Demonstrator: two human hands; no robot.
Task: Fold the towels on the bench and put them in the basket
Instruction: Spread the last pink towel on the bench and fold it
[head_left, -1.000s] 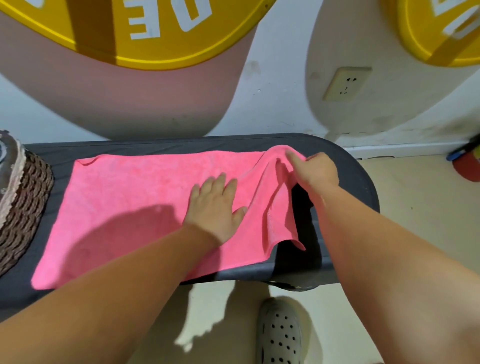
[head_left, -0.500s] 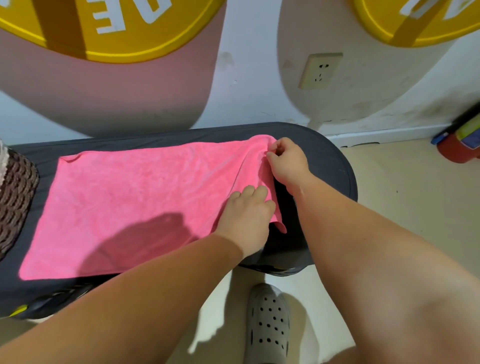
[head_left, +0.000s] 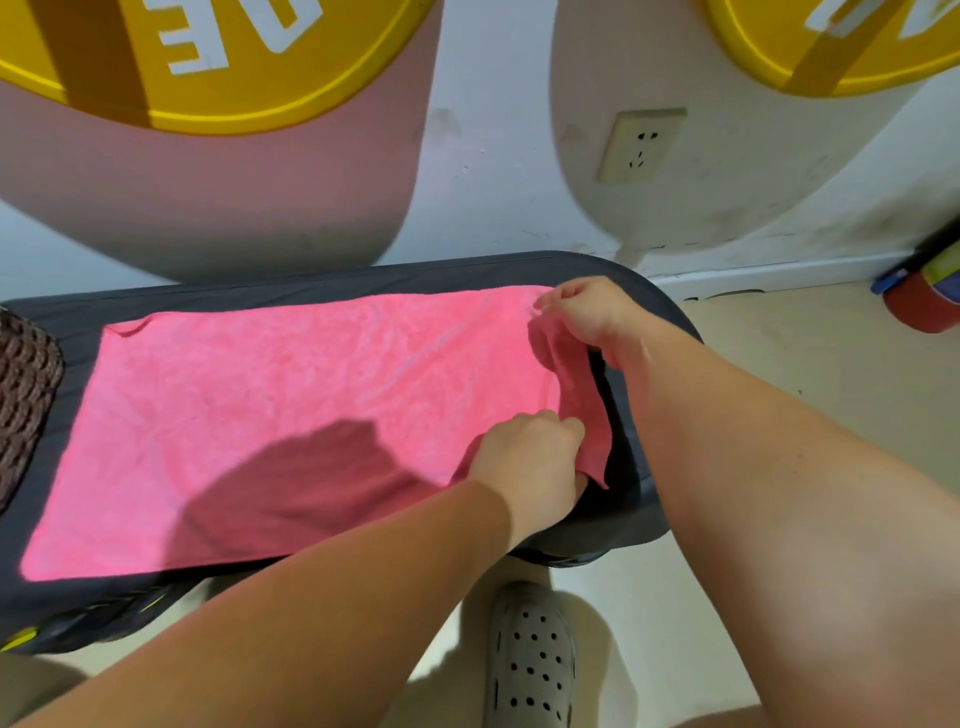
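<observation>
A pink towel (head_left: 270, 415) lies spread flat along the dark bench (head_left: 363, 275); its right end is bunched and raised. My right hand (head_left: 592, 312) pinches the towel's far right corner near the bench's back edge. My left hand (head_left: 530, 462) grips the near right corner, fingers curled round the cloth at the bench's front edge. The brown woven basket (head_left: 26, 384) shows only partly at the left edge, standing on the bench.
The wall rises right behind the bench, with a socket (head_left: 639, 145) and yellow signs above. A red and green container (head_left: 924, 296) stands on the floor at the far right. My grey perforated shoe (head_left: 530, 660) is on the floor below the bench.
My left hand left the flat middle of the towel and moved right to grip its near right corner. My right hand shifted to the far right corner. The view drifted slightly.
</observation>
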